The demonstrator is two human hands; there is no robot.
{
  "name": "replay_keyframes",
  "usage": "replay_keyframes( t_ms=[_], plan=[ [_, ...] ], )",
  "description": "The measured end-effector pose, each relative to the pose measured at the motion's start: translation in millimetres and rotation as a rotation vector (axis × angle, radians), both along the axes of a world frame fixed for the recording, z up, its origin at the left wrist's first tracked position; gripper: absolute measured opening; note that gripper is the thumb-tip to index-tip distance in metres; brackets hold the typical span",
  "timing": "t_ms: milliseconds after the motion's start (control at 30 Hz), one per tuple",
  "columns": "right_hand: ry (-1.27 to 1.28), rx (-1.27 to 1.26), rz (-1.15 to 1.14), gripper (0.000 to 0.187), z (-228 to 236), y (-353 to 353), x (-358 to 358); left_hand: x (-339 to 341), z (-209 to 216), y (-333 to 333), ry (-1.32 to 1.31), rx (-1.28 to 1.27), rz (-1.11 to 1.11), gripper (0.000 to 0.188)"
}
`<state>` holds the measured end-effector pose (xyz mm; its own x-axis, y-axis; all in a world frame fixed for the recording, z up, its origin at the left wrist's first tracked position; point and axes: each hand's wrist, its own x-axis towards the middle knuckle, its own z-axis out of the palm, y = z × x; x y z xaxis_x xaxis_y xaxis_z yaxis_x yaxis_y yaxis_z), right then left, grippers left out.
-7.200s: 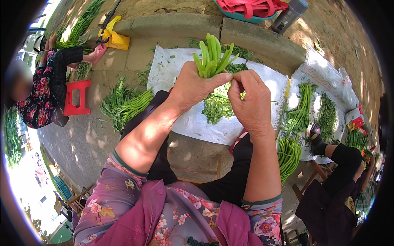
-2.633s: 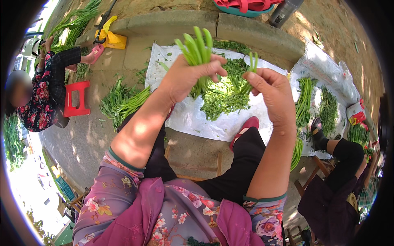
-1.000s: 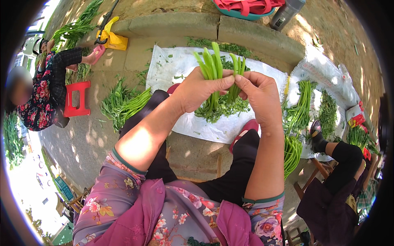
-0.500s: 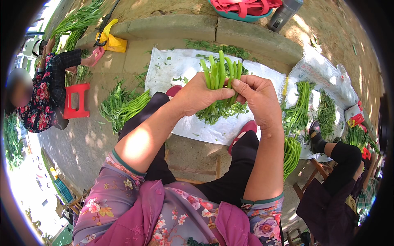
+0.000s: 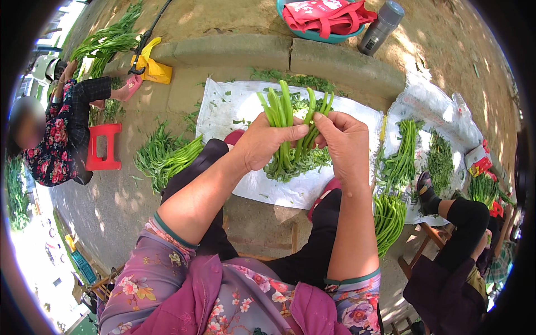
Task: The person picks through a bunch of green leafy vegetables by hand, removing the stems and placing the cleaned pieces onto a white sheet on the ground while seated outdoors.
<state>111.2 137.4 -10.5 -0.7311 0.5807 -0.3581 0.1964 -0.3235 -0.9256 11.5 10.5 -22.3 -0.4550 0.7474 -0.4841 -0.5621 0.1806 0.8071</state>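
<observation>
My left hand [image 5: 267, 140] is closed round a bunch of leafy green stems [image 5: 286, 106], cut ends up and leaves hanging below. Between the thumb and fingers of my right hand [image 5: 341, 138] are a few stems [image 5: 322, 105] of the same greens, a little apart from the left bunch at the top. Both hands are close together over a white woven sheet [image 5: 220, 114] strewn with leaf scraps. Leaves under my hands partly hide the sheet.
Piles of greens lie left [image 5: 167, 153] and right [image 5: 389, 220] of my legs. Co-workers sit on both sides. A red stool [image 5: 104, 148] stands left. Beyond a concrete kerb [image 5: 234, 50] are a teal basin [image 5: 326, 38] with a red bag and a grey flask [image 5: 381, 28].
The stems have parted into two groups, with a gap now between those in my left hand and those in my right. Both hands appear slightly lower and further left in view.
</observation>
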Motion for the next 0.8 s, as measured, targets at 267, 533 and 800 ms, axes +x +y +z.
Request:
replay_keyframes(
  t_ms=[267,533,800],
  plan=[
    [0.06,-0.111,0.168,0.02,8,11,5,0,3,2,-0.056,0.057,0.013,0.033],
    [0.003,0.072,0.185,0.011,10,8,4,11,8,3,0.049,0.131,-0.137,0.036],
    [0.053,0.08,0.187,0.008,4,9,4,10,13,7,0.016,0.133,-0.192,0.03]
  ],
)
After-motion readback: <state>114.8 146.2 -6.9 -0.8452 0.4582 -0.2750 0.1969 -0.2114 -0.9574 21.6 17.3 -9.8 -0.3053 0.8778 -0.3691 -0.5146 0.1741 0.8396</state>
